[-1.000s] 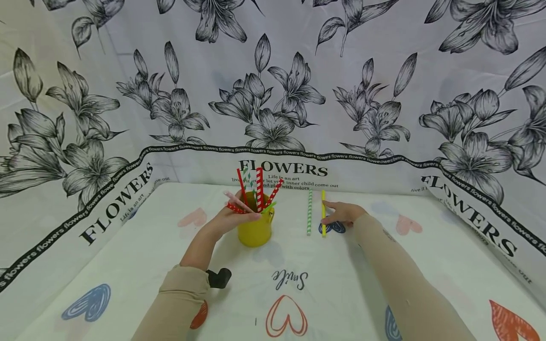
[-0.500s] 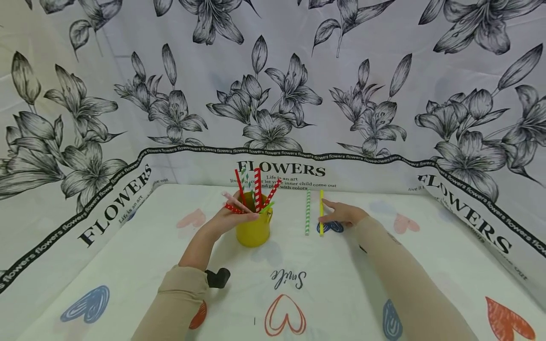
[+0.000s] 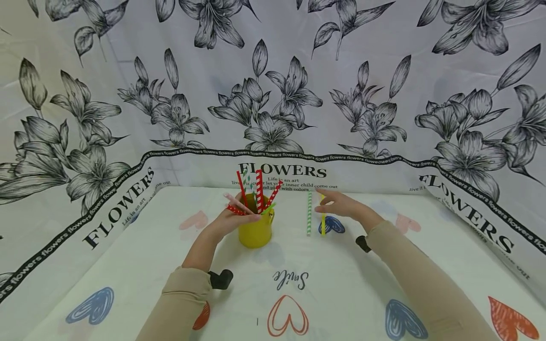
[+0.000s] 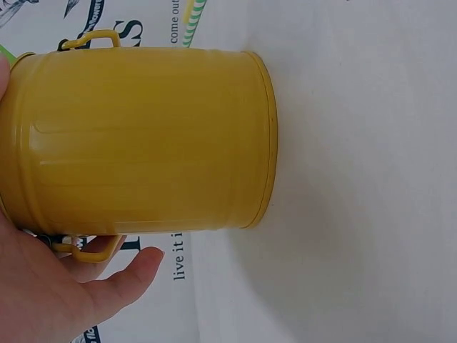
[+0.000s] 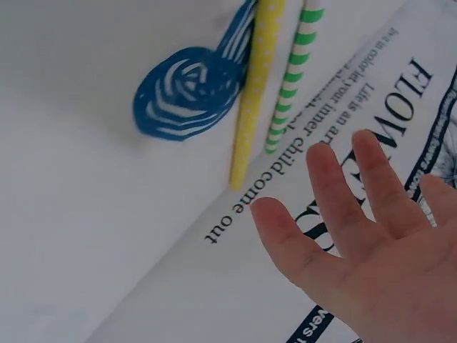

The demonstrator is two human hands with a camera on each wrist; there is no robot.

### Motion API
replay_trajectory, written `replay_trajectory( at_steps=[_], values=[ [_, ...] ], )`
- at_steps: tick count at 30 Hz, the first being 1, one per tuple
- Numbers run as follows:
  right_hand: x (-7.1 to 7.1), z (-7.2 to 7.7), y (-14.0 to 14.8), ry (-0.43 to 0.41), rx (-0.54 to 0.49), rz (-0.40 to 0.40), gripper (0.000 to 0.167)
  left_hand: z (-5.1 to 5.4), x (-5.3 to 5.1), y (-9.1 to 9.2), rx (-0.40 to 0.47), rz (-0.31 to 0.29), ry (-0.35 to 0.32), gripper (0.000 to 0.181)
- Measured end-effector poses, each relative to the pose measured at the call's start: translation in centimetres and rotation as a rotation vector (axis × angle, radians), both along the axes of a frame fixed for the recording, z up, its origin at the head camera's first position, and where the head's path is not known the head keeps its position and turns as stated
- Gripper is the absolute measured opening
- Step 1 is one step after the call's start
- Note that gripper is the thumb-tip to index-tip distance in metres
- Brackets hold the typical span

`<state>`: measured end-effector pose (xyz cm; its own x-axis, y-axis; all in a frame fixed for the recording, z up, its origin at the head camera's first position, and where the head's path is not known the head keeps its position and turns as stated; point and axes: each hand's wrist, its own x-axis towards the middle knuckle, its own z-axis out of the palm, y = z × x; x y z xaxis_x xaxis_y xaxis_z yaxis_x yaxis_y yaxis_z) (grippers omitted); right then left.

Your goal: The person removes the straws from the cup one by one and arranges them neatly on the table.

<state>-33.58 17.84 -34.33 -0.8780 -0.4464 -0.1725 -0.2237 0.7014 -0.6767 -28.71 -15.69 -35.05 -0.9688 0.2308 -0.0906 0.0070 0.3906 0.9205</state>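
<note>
A yellow metal bucket (image 3: 255, 235) stands upright on the table and holds several straws, among them a red-and-white striped straw (image 3: 259, 187). My left hand (image 3: 226, 221) grips the bucket at its left side, thumb along the rim; in the left wrist view some fingers lie beside a small side handle (image 4: 93, 253). To the right, a yellow dotted straw (image 5: 255, 93) and a green-and-white striped straw (image 5: 291, 75) lie side by side, slightly apart. My right hand (image 3: 343, 206) hovers over the far end of the yellow straw, fingers spread and holding nothing.
A white cloth with printed hearts (image 3: 287, 316) covers the table. Behind it hangs a flower-printed curtain (image 3: 273, 109) that meets the table's back edge, close beyond the straws' far ends.
My right hand has let go of the yellow straw and lifted up and away from it, leaving it beside the green striped one. My left hand stays on the bucket.
</note>
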Motion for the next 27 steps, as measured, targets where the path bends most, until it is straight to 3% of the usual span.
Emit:
replay_trajectory(
  at_steps=[11, 20, 27],
  values=[
    [1.0, 0.0, -3.1, -0.080, -0.415, -0.014, 0.073, -0.2, 0.1, 0.2, 0.031, 0.004, -0.007, 0.097],
    [1.0, -0.1, -6.3, -0.116, -0.580, -0.060, 0.069, -0.3, -0.1, 0.1, 0.014, 0.013, -0.004, 0.096],
    [0.9, -0.4, -7.9, -0.134, -0.613, -0.056, 0.068, -0.2, 0.0, 0.1, 0.029, 0.023, -0.015, 0.096]
  ],
)
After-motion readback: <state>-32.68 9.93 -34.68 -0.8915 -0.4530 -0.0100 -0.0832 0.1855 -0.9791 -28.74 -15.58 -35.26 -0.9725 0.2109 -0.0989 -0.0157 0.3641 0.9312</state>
